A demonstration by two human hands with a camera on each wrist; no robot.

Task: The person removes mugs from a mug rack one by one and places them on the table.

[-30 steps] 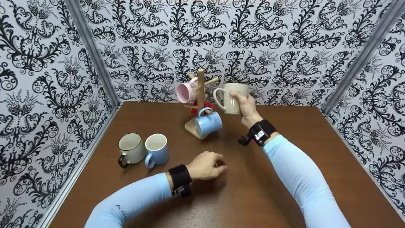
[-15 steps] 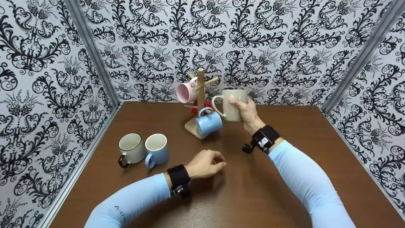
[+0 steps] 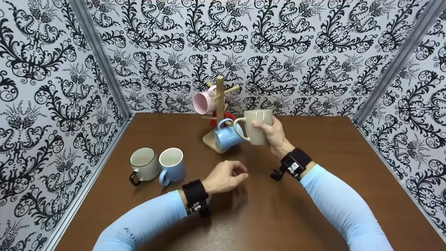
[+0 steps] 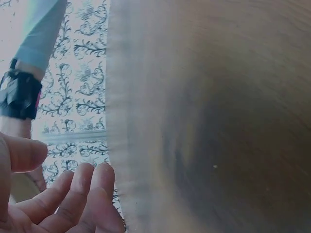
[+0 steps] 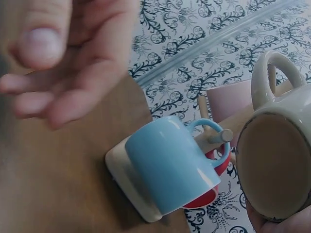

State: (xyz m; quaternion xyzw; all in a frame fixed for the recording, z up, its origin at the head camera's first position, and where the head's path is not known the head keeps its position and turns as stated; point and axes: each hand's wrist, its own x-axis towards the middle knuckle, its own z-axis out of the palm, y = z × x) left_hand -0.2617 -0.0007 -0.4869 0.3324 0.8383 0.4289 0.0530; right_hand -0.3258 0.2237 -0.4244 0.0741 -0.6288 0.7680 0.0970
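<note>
My right hand [image 3: 275,134] grips a cream mug [image 3: 257,132] by its body, thumb across the front, its handle pointing left. It is held in the air just right of the wooden mug tree [image 3: 220,101]. In the right wrist view the cream mug's base [image 5: 274,167] faces the camera. A light blue mug [image 5: 172,165] hangs by its handle on a low peg of the tree. On the tree's upper left hangs a pink mug [image 3: 204,101], and a red mug [image 3: 226,115] shows partly behind the post. My left hand [image 3: 226,176] holds nothing, its fingers loosely curled above the table.
To the left on the brown table [image 3: 278,216] stand a white mug [image 3: 144,165] with a black handle and a second blue mug [image 3: 172,166], side by side. Patterned walls [image 3: 278,52] enclose the table's back and sides. An upper peg [image 3: 231,90] sticks out rightward from the tree.
My right hand has lowered the cream mug and brought it slightly nearer, so its handle now overlaps the hanging blue mug in the head view. My left hand has shifted only slightly.
</note>
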